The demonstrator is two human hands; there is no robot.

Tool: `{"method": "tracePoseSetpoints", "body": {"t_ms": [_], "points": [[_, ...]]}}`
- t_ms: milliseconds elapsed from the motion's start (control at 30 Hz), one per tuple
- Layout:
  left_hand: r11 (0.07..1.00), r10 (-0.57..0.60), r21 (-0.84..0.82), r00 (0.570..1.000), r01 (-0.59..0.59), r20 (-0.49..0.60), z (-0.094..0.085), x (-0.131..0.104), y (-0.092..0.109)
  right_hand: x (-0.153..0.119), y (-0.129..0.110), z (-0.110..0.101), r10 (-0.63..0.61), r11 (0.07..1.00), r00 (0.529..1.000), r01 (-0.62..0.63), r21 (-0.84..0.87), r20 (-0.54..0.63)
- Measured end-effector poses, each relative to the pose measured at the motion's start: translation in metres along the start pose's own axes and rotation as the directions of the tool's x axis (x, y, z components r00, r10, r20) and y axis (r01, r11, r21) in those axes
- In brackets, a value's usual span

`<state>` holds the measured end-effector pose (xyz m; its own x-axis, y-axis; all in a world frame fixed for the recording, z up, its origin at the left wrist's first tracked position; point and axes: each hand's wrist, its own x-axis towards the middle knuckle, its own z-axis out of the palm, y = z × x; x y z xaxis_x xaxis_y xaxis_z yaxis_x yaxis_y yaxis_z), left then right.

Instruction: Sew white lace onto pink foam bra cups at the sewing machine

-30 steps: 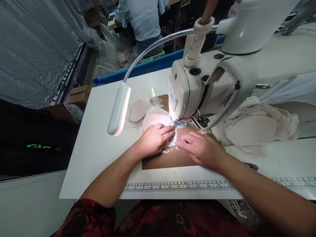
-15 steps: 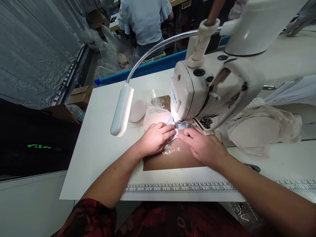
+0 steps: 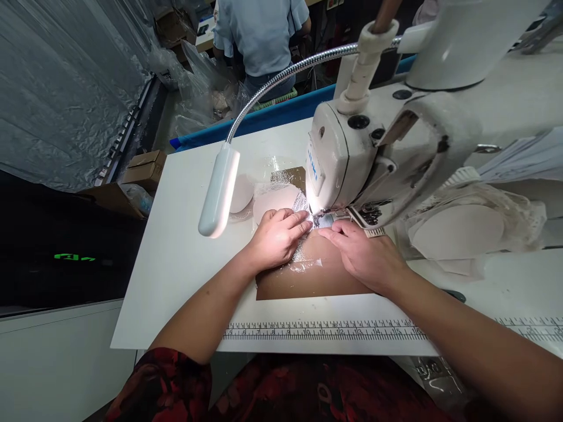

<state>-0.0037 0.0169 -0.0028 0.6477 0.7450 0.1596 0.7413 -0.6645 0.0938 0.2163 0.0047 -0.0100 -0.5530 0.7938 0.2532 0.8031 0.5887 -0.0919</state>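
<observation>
My left hand (image 3: 279, 237) lies over white lace fabric (image 3: 300, 202), its fingers together and pressing the edge down just left of the needle. The lace joins a pale pink rounded pad (image 3: 275, 200), which rests on the bed beyond that hand. My right hand (image 3: 363, 252) is on the other side of the needle, fingers loosely bent and thumb side pointing at the fabric edge; nothing shows in its grasp. Above both stands the white sewing machine head (image 3: 329, 158), its needle area brightly lit. Brown sheeting (image 3: 308, 284) covers the table under my hands.
A lamp (image 3: 220, 190) on a bendy metal neck hangs at the left. Another rounded pad (image 3: 241, 193) lies behind it. On the right is a pile of pads and lace (image 3: 460, 231). A printed ruler (image 3: 325, 333) runs along the front edge. A person (image 3: 259, 41) sits beyond.
The white fabric between my hands has shifted away from me and turned, so less of it shows before the needle. My hands have moved only slightly. The whole view has shifted a little.
</observation>
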Motion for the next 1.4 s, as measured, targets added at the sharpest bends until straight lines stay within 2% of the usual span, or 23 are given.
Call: {"method": "tracePoseSetpoints", "body": {"t_ms": [300, 367, 467, 533, 600, 667, 800, 967, 1067, 1200, 1400], "points": [[0.999, 0.002, 0.040, 0.999, -0.003, 0.035, -0.006, -0.001, 0.000, -0.002, 0.002, -0.002, -0.034, 0.998, 0.999, 0.036, 0.054, -0.032], [0.998, -0.036, 0.057, 0.997, 0.031, 0.075, -0.015, -0.002, 0.004, -0.003, 0.003, -0.004, -0.028, 0.998, 0.999, 0.029, 0.053, -0.025], [0.996, -0.088, 0.039, 0.975, 0.082, 0.202, -0.035, -0.007, 0.015, -0.005, 0.006, -0.004, -0.007, 0.999, 1.000, 0.008, 0.039, -0.030], [0.996, -0.085, -0.008, 0.957, 0.091, 0.278, -0.047, -0.010, 0.021, -0.006, 0.008, -0.002, 0.015, 0.999, 1.000, -0.014, 0.030, -0.020], [0.994, -0.068, -0.063, 0.951, 0.091, 0.301, -0.054, -0.011, 0.025, -0.007, 0.010, -0.001, 0.033, 0.999, 0.999, -0.033, 0.020, 0.002], [0.991, -0.041, -0.112, 0.962, 0.074, 0.269, -0.052, -0.010, 0.026, -0.008, 0.011, -0.001, 0.036, 0.999, 0.999, -0.037, 0.017, 0.023], [0.986, 0.045, -0.164, 0.986, -0.018, 0.161, -0.036, -0.007, 0.026, -0.011, 0.013, -0.005, -0.010, 0.997, 1.000, 0.010, 0.079, 0.005], [0.985, 0.071, -0.164, 0.992, -0.053, 0.103, -0.019, -0.007, 0.030, -0.015, 0.012, -0.007, -0.241, 0.944, 0.969, 0.245, 0.220, -0.048], [0.987, 0.064, -0.151, 0.993, -0.048, 0.097, -0.016, -0.007, 0.031, -0.016, 0.011, -0.007, -0.320, 0.920, 0.946, 0.324, 0.222, -0.054], [0.991, 0.053, -0.130, 0.995, -0.041, 0.089, -0.014, -0.006, 0.030, -0.015, 0.009, -0.007, -0.328, 0.923, 0.943, 0.332, 0.197, -0.055], [0.996, 0.056, -0.074, 0.994, -0.050, 0.089, -0.011, -0.004, 0.022, -0.014, 0.008, -0.003, -0.279, 0.949, 0.960, 0.278, 0.146, -0.009]]}}
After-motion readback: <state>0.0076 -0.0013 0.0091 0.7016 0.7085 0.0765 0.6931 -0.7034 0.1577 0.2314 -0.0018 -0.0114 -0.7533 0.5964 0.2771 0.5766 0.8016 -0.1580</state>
